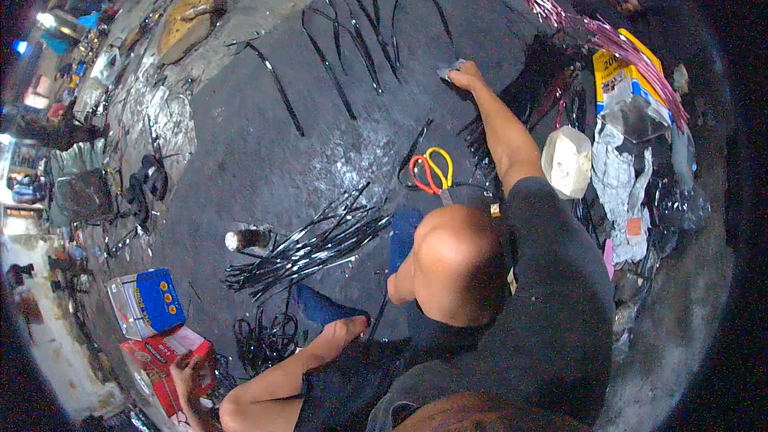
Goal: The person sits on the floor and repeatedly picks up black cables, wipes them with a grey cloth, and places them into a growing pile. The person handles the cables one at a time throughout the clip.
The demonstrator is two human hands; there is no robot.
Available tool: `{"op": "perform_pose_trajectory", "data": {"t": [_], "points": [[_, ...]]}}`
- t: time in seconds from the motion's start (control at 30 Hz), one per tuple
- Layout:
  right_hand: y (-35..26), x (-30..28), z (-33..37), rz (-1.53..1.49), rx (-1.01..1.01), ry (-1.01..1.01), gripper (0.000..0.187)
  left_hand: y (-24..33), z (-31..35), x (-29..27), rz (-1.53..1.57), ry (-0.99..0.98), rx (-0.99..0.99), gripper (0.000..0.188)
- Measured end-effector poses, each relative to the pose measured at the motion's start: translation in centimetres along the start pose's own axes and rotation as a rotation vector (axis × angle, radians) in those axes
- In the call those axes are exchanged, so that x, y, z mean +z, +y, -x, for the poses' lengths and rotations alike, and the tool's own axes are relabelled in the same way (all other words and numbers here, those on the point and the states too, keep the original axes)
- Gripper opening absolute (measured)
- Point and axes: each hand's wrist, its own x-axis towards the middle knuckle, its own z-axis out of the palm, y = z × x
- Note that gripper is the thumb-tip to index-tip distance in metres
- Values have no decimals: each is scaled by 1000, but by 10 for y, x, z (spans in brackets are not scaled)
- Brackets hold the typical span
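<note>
Black strips (326, 64) lie spaced apart over the far half of the dark sheet (228, 160), long axes running from its far edge toward the person. Reading my feed left to right, the left hand (188, 374) is at the near left, on a red box (164, 352); I cannot tell whether its fingers grip or merely rest. Next comes a loose bundle of strips (316, 252) toward the near edge, then scissors (432, 171) with red and yellow handles. My nearer hand to the spaced strips is the right hand (467, 76), its fingers closed on a pale crumpled wad (446, 73); the rightmost strip (437, 10) points at them from just ahead and left. I see scuffs on the sheet, a white block (568, 162) beyond its right edge, and cluttered floor around.
</note>
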Motion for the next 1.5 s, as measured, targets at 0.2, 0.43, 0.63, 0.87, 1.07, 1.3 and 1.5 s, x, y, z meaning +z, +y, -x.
{"op": "perform_pose_trajectory", "data": {"t": [0.2,0.43,0.63,0.87,1.07,1.3,1.5], "points": [[-39,-54,11,-45,-91,-79,52,181,51,40,-376,168,414,49],[-137,-196,152,90,-535,-216,30,340,159,233,309,-10,676,48],[-208,-267,343,140,-961,-466,27,371,206,295,711,-157,701,51],[-195,-249,434,-714,-974,-811,25,304,242,269,615,-87,830,31],[-192,-197,495,-1074,-958,-850,63,265,272,239,1071,-117,388,19],[-212,-177,541,-852,-953,-524,45,236,264,238,1032,138,469,17],[-221,-174,542,-673,-1206,-344,30,233,266,233,1219,35,291,12]]}}
